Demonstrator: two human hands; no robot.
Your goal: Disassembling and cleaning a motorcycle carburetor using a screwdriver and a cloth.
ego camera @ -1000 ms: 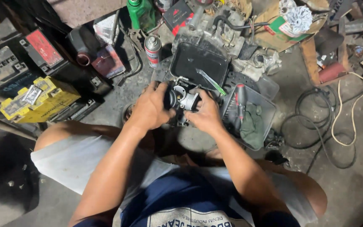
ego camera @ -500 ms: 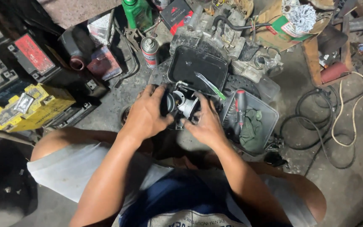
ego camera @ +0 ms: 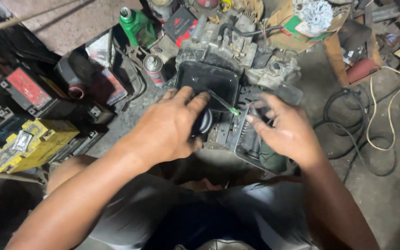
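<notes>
A small dark round mechanical part [ego camera: 204, 124], black with a ringed face, sits mostly hidden under the left hand [ego camera: 170, 127], which wraps over it; it may be a carburettor-like piece. Just to its right lies a grey metal tray [ego camera: 240, 139], tilted, with the right hand [ego camera: 285, 129] touching its contents.

A green bottle [ego camera: 137, 27] stood well beyond the fingers, with a small spray can [ego camera: 153, 68] nearer them. A yellow battery [ego camera: 26, 146] and a black battery with a red label [ego camera: 24, 88] lay far off to their left. Coiled cables [ego camera: 371, 134] lay on the concrete floor [ego camera: 390, 194] to their right.
</notes>
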